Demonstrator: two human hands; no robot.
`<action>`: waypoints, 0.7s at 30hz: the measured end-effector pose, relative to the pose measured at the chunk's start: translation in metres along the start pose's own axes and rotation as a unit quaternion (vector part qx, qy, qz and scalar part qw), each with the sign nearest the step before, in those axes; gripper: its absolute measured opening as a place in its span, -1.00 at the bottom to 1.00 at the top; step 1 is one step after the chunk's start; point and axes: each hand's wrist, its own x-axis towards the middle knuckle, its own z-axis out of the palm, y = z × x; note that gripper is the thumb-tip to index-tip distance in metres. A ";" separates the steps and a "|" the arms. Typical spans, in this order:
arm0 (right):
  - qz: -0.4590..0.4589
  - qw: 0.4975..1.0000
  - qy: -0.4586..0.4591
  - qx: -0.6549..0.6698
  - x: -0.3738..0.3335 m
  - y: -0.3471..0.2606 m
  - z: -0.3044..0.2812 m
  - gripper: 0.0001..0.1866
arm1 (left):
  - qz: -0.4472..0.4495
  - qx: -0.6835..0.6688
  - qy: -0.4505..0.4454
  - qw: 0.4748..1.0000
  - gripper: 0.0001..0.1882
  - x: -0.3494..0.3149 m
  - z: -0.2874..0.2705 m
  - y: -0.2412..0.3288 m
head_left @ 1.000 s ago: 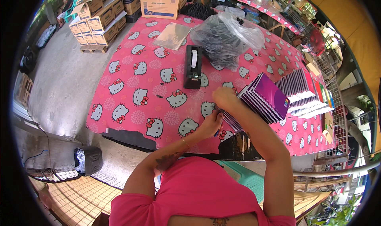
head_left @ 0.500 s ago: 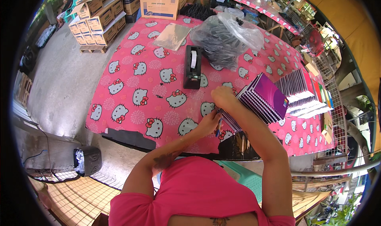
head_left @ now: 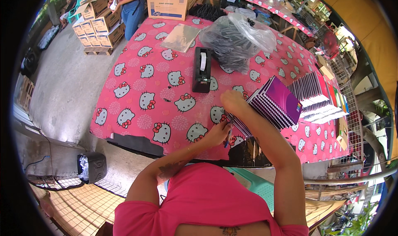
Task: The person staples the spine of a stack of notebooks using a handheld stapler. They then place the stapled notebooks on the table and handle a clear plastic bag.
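My left hand (head_left: pixel 219 133) is closed around a slim dark tool with a blue end (head_left: pixel 226 143), near the table's front edge. Whether it is a pen or pliers I cannot make out. My right hand (head_left: pixel 233 101) is curled just beyond it, at the left end of a leaning row of purple spiral notebooks (head_left: pixel 278 101). Its fingers are bent out of sight, so what they grip is hidden. My right forearm crosses in front of the nearest notebooks, whose spiral edges face me. Left of the right hand stands a black tape dispenser (head_left: pixel 202 72).
A clear plastic bag of dark, thin pieces (head_left: pixel 236 41) lies at the back, beside a flat clear packet (head_left: pixel 179 37). More spiral notebooks (head_left: pixel 311 93) stand at the right. Cartons (head_left: pixel 168 3) are behind, and a person (head_left: pixel 126 3) stands at the table's far left.
My left hand has shifted slightly, and the blue-ended tool has tipped lower with it. My right hand stays put. A person has come into view beside the stacked cartons.
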 end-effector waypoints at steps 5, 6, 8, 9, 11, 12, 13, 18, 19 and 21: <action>0.028 0.999 0.021 0.022 0.005 -0.001 0.002 -0.86 | -0.027 -0.039 0.027 0.999 -0.68 0.010 -0.003 -0.008; 0.030 0.999 0.018 0.026 0.006 -0.001 0.005 -0.85 | -0.025 -0.031 0.027 0.999 -0.68 0.011 -0.003 -0.005; 0.020 0.999 0.011 0.025 0.006 0.001 0.010 -0.84 | -0.018 -0.025 0.028 0.999 -0.69 0.012 -0.002 -0.001; 0.014 1.000 0.008 0.024 0.006 0.001 0.010 -0.84 | -0.011 -0.027 0.030 0.999 -0.69 0.014 -0.002 -0.001; 0.011 0.999 -0.013 0.029 0.006 0.000 0.010 -0.83 | 0.006 -0.036 0.022 0.999 -0.69 0.017 -0.001 -0.004; 0.010 0.999 -0.023 0.032 0.005 -0.001 0.011 -0.82 | 0.016 -0.042 0.013 0.999 -0.70 0.019 -0.001 -0.005; 0.014 0.999 -0.020 0.029 0.006 -0.001 0.013 -0.83 | 0.026 -0.049 0.004 0.998 -0.70 0.020 -0.001 -0.007; -0.015 0.999 0.024 0.039 0.002 0.000 0.013 -0.87 | 0.001 -0.007 0.009 1.000 -0.74 0.007 -0.002 -0.007; -0.023 0.998 0.039 0.054 0.003 0.000 0.016 -0.88 | -0.007 -0.019 0.016 1.000 -0.75 0.005 -0.002 -0.009; -0.036 0.994 0.067 0.084 0.006 0.002 0.026 -0.90 | -0.021 -0.029 0.038 0.999 -0.74 0.009 -0.001 -0.008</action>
